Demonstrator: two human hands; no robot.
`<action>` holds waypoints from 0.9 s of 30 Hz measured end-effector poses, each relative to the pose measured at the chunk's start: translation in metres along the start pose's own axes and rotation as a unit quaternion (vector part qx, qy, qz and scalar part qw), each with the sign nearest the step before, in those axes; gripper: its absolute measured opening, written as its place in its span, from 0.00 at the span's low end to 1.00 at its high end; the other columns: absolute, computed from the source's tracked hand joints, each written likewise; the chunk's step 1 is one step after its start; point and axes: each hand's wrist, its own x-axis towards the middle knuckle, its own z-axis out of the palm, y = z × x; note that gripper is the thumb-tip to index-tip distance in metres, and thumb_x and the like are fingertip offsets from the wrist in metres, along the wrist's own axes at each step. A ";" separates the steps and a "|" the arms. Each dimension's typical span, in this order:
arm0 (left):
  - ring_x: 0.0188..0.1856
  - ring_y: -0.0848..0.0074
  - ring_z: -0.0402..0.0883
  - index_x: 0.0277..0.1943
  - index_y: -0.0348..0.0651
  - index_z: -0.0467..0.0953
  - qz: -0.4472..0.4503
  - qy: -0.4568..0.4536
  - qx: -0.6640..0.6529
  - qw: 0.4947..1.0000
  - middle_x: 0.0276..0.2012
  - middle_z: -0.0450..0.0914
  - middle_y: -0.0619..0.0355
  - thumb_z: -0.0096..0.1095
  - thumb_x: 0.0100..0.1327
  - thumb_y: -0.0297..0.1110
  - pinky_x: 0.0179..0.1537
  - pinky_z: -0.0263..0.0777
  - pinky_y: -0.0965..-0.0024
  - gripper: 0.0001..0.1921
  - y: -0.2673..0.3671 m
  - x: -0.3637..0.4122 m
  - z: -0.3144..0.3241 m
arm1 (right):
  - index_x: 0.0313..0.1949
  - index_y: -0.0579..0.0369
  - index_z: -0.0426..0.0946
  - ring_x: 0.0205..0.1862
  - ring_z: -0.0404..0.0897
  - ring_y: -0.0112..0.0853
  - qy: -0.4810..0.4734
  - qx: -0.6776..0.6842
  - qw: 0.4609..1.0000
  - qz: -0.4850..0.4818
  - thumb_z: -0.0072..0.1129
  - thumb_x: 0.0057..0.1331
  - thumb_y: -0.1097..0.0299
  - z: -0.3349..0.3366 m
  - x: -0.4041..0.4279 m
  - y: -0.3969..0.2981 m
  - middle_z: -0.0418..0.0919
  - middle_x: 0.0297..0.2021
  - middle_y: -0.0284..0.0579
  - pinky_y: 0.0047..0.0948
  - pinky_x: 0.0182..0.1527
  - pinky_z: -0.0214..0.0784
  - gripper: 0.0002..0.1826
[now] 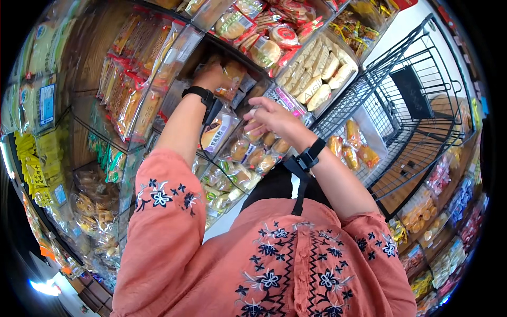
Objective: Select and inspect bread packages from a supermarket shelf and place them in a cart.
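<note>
My left hand (212, 75) reaches into a dark shelf compartment beside packaged bread (231, 79); its fingers are partly hidden in shadow, so a grip on the package cannot be told. My right hand (273, 119) hovers over the front of the shelf with fingers apart and slightly curled, holding nothing visible. Below the hands lie a bagged bread with a purple-and-white label (218, 132) and small wrapped round buns (257, 152). Gold-wrapped bars (317, 75) fill a bin at the upper right of my right hand.
A black wire shopping cart (412, 87) stands at the right, with packaged golden pastries (356, 146) in it. Clear bins of red-wrapped breads (130, 91) are at the left, and a bin of round packaged cakes (265, 51) is at the top. More snack bins line the right edge.
</note>
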 end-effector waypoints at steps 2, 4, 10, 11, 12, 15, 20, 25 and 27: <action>0.61 0.58 0.76 0.62 0.37 0.71 -0.034 -0.096 0.085 0.991 0.57 0.78 0.44 0.78 0.47 0.45 0.62 0.67 0.60 0.40 0.024 -0.005 -0.014 | 0.68 0.64 0.54 0.48 0.82 0.38 -0.001 -0.001 1.000 0.007 0.44 0.71 0.67 -0.004 -0.010 0.003 0.73 0.56 0.58 0.32 0.47 0.77 0.28; 0.60 0.60 0.77 0.59 0.37 0.74 -0.073 -0.186 0.167 0.965 0.57 0.79 0.45 0.78 0.48 0.46 0.61 0.68 0.60 0.37 0.035 -0.014 -0.019 | 0.68 0.63 0.54 0.48 0.82 0.38 0.008 -0.001 1.000 0.020 0.44 0.71 0.67 -0.003 -0.018 0.006 0.74 0.55 0.58 0.32 0.47 0.77 0.28; 0.55 0.63 0.82 0.56 0.42 0.76 -0.071 -0.171 0.286 0.940 0.52 0.83 0.51 0.77 0.51 0.45 0.53 0.75 0.59 0.31 0.025 -0.015 -0.010 | 0.66 0.61 0.57 0.46 0.83 0.37 0.023 0.022 0.999 0.038 0.43 0.72 0.67 -0.007 -0.035 0.017 0.77 0.53 0.55 0.33 0.47 0.78 0.25; 0.55 0.63 0.82 0.55 0.42 0.77 -0.069 -0.141 0.292 0.943 0.51 0.83 0.51 0.75 0.52 0.43 0.52 0.75 0.59 0.29 0.018 -0.014 -0.005 | 0.66 0.61 0.58 0.45 0.83 0.37 0.025 0.021 0.999 0.039 0.44 0.72 0.67 -0.007 -0.037 0.017 0.77 0.53 0.55 0.33 0.47 0.78 0.25; 0.55 0.63 0.82 0.54 0.42 0.77 -0.064 -0.112 0.297 0.946 0.51 0.83 0.51 0.74 0.53 0.42 0.52 0.75 0.60 0.26 0.019 -0.013 -0.004 | 0.66 0.61 0.58 0.45 0.83 0.37 0.027 0.022 0.999 0.038 0.44 0.72 0.67 -0.009 -0.038 0.019 0.77 0.53 0.55 0.33 0.47 0.78 0.25; 0.54 0.62 0.82 0.53 0.42 0.77 -0.088 -0.074 0.315 0.942 0.51 0.83 0.50 0.71 0.54 0.41 0.51 0.76 0.59 0.24 0.025 -0.012 0.003 | 0.65 0.60 0.59 0.45 0.83 0.37 0.026 0.034 0.999 0.028 0.45 0.71 0.67 -0.015 -0.042 0.025 0.77 0.52 0.54 0.34 0.47 0.78 0.25; 0.54 0.61 0.82 0.53 0.42 0.78 -0.070 -0.103 0.281 0.952 0.51 0.83 0.48 0.71 0.53 0.41 0.52 0.76 0.59 0.25 0.014 -0.012 -0.014 | 0.65 0.59 0.60 0.46 0.83 0.36 0.031 0.031 0.999 0.020 0.45 0.71 0.66 -0.022 -0.054 0.029 0.77 0.50 0.52 0.32 0.46 0.77 0.24; 0.50 0.52 0.82 0.47 0.37 0.81 -0.026 -0.101 0.189 0.976 0.46 0.83 0.42 0.71 0.51 0.41 0.48 0.75 0.52 0.22 0.016 -0.013 -0.044 | 0.64 0.60 0.60 0.44 0.82 0.36 0.057 0.031 0.998 0.029 0.44 0.72 0.67 -0.029 -0.070 0.036 0.78 0.48 0.52 0.31 0.43 0.78 0.23; 0.41 0.56 0.85 0.42 0.37 0.83 0.002 -0.077 0.204 0.976 0.39 0.85 0.46 0.70 0.53 0.42 0.42 0.77 0.55 0.19 0.001 -0.008 -0.031 | 0.63 0.60 0.61 0.44 0.82 0.36 0.056 0.034 0.997 0.026 0.44 0.72 0.67 -0.032 -0.073 0.041 0.78 0.48 0.51 0.31 0.43 0.77 0.22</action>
